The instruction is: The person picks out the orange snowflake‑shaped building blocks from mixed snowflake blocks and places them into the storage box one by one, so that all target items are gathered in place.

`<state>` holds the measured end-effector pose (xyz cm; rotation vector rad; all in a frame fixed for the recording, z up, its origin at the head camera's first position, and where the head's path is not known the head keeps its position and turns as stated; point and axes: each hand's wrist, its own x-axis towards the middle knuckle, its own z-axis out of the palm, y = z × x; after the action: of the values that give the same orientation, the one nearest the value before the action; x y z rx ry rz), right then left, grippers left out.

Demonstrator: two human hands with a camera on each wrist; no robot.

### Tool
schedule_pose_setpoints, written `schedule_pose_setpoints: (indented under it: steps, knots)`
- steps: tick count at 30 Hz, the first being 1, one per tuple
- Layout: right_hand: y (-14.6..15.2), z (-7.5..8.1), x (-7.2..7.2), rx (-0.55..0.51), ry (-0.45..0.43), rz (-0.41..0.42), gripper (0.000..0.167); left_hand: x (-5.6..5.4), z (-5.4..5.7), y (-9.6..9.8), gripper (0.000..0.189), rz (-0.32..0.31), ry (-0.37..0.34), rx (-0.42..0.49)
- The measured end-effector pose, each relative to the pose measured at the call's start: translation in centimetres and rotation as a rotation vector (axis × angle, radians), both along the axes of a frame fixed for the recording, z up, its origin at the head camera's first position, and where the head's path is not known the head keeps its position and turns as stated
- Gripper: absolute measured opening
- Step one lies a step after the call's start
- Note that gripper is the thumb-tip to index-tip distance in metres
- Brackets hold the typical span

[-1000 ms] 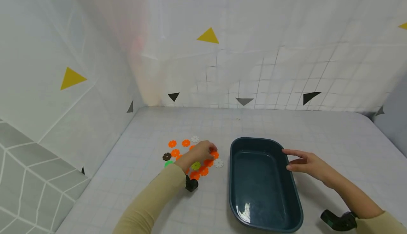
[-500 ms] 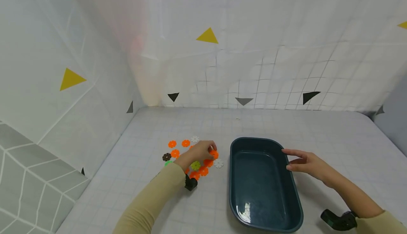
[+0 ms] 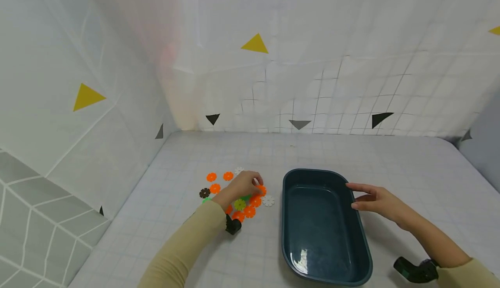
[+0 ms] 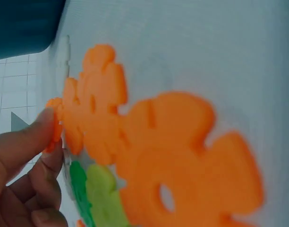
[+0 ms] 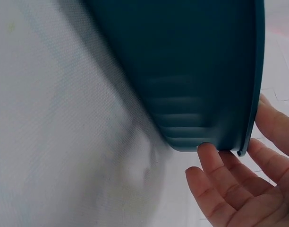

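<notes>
My left hand (image 3: 243,184) pinches an orange flower-shaped plastic disc (image 4: 56,120) between thumb and fingers, at the right side of a loose group of such discs on the table. Close beside it lie more orange discs (image 3: 249,211), a yellow-green disc (image 3: 239,204), partly covered green ones and a white disc (image 3: 268,200). On the right, a dark blue-green rectangular tub (image 3: 322,218) stands with nothing in it. My right hand (image 3: 380,201) holds its right rim near the far corner, thumb at the edge and other fingers along the outer wall (image 5: 182,104).
Farther left lie several orange discs (image 3: 215,188), a dark brown disc (image 3: 205,193) and a white disc (image 3: 238,170) partly behind the hand. The white table (image 3: 332,151) meets a sheeted wall at the back and another on the left.
My left hand has shifted slightly up and left with the orange disc, and a green disc now shows beneath it. The right hand and tub stay put.
</notes>
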<state>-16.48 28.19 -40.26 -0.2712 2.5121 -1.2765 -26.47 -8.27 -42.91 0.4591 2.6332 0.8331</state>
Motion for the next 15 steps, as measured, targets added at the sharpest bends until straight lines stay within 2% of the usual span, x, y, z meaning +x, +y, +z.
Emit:
schedule_pose_setpoints:
  steps: [15]
  knots:
    - [0.0,0.17,0.01,0.006,-0.001,0.001,0.066,0.13,0.56,-0.33,0.013,0.006,-0.148,0.171]
